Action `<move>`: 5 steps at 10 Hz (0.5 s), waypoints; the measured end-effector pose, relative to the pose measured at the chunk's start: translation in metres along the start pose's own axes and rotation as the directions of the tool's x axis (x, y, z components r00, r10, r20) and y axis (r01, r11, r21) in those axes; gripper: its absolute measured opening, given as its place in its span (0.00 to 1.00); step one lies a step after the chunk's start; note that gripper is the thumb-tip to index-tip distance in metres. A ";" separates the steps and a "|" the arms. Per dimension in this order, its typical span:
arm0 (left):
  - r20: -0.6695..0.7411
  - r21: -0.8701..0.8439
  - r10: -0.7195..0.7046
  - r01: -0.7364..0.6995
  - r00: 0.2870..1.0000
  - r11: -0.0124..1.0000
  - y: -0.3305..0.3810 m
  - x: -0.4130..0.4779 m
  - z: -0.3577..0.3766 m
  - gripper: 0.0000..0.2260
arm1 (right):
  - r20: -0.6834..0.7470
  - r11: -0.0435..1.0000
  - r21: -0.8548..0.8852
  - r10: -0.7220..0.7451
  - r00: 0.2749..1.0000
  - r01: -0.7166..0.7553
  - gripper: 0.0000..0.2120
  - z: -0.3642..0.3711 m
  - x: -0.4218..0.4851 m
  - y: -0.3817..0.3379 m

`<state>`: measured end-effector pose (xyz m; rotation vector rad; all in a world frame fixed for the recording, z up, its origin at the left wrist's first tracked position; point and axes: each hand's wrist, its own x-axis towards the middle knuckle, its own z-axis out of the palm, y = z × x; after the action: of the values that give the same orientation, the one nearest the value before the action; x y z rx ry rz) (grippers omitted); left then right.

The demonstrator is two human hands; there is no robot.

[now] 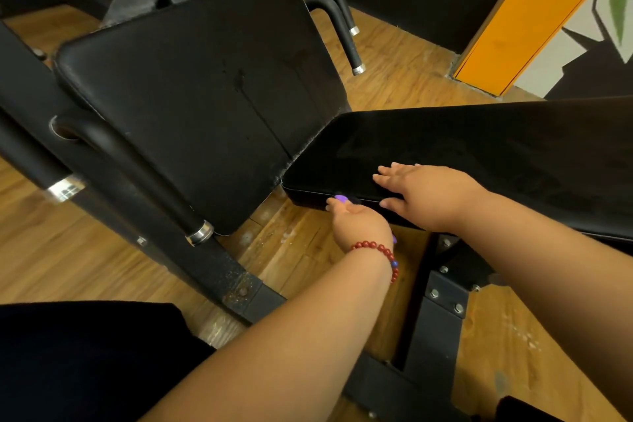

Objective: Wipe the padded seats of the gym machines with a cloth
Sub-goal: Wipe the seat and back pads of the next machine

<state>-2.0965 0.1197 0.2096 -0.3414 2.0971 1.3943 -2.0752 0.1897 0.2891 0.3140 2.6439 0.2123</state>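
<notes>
A long black padded seat (479, 147) runs from the centre to the right. My right hand (431, 195) lies flat on its near left end, fingers straight and the thumb over the front edge. My left hand (359, 221), with purple nails and a red bead bracelet, reaches to the pad's front side just below that corner, and its fingertips touch the edge. A larger tilted black back pad (191, 86) with dark drip marks stands to the left. No cloth shows in either hand.
Black steel frame bars (212, 260) cross the wooden floor (51, 250) below the pads. Two padded handles with chrome ends (200, 233) flank the back pad. An orange pillar (520, 17) stands at the back right. My dark clothing (85, 360) fills the lower left.
</notes>
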 end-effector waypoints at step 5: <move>0.023 -0.221 0.102 -0.094 0.995 0.971 0.008 -0.020 -0.005 0.18 | -0.088 0.999 -0.006 0.036 0.995 -0.036 0.25 0.007 -0.030 0.018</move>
<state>-2.0865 0.1161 0.2288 -0.3027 1.9595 1.6844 -2.0425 0.1997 0.2996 0.3578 2.7250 0.2536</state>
